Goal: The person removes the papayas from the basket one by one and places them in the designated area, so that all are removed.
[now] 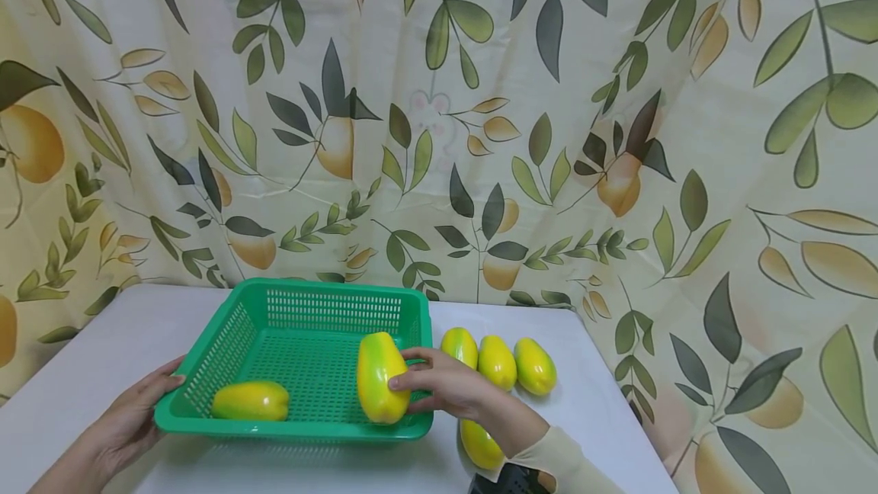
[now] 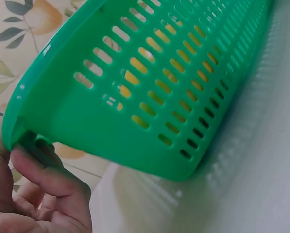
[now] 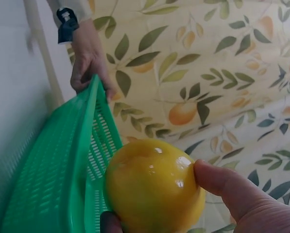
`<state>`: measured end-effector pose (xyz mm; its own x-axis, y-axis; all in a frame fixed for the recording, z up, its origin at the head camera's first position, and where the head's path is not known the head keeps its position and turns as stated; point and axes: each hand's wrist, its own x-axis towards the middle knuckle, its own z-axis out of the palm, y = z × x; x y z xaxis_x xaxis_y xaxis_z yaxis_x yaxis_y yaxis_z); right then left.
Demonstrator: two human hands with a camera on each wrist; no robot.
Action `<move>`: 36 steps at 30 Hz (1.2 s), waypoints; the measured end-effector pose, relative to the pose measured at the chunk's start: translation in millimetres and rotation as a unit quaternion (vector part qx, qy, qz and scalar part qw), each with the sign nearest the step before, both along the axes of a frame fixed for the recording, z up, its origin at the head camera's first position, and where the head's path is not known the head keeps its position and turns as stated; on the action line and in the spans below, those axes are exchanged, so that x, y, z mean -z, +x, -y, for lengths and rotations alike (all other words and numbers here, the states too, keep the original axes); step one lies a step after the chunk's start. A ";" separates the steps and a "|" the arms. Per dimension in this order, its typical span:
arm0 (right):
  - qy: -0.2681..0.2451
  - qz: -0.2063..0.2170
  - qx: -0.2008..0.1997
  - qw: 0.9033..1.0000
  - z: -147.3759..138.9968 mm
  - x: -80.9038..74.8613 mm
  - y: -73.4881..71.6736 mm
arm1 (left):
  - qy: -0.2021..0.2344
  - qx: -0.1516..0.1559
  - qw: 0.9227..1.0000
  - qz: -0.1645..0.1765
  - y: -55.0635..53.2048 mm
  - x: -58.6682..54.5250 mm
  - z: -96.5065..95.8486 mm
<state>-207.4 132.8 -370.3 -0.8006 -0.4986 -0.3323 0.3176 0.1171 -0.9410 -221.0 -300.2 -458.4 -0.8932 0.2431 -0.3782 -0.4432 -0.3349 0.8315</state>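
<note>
My left hand (image 1: 126, 421) grips the left front corner of a green plastic basket (image 1: 295, 427), its thumb over the rim and fingers bent under it in the left wrist view. My right hand (image 1: 449, 386) holds a yellow-green papaya (image 1: 381, 378) between thumb and fingers, over the right part of the basket. In the right wrist view this papaya (image 3: 152, 187) shows its rounded yellow end, with the thumb pressed to its side. Another papaya (image 1: 251, 401) lies on its side inside the basket at the front left.
Three papayas (image 1: 497, 362) lie in a row on the white table (image 1: 576, 433), right of the basket. One more papaya (image 1: 482, 444) sits nearer the front, partly hidden by the right forearm. A leaf-and-fruit patterned curtain (image 1: 439, 136) hangs behind the table.
</note>
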 end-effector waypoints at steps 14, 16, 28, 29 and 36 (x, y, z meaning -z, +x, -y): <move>0.039 -0.014 0.009 0.999 -35.4 -10.5 8.9 | -0.121 0.032 0.992 -0.025 -4.7 -7.6 9.2; 0.044 -0.017 0.014 0.999 -42.7 -10.3 9.9 | -0.133 0.039 0.990 -0.030 -5.9 -8.7 10.4; 0.055 -0.009 0.047 0.997 -90.3 -7.3 21.6 | -0.170 0.072 0.981 -0.051 -10.9 -16.3 17.6; 0.057 -0.009 0.052 0.997 -93.7 -6.9 22.1 | -0.169 0.075 0.981 -0.052 -11.0 -16.1 18.5; 0.063 -0.009 0.076 0.995 -115.1 -2.2 25.0 | -0.172 0.101 0.978 -0.056 -11.3 -13.4 22.0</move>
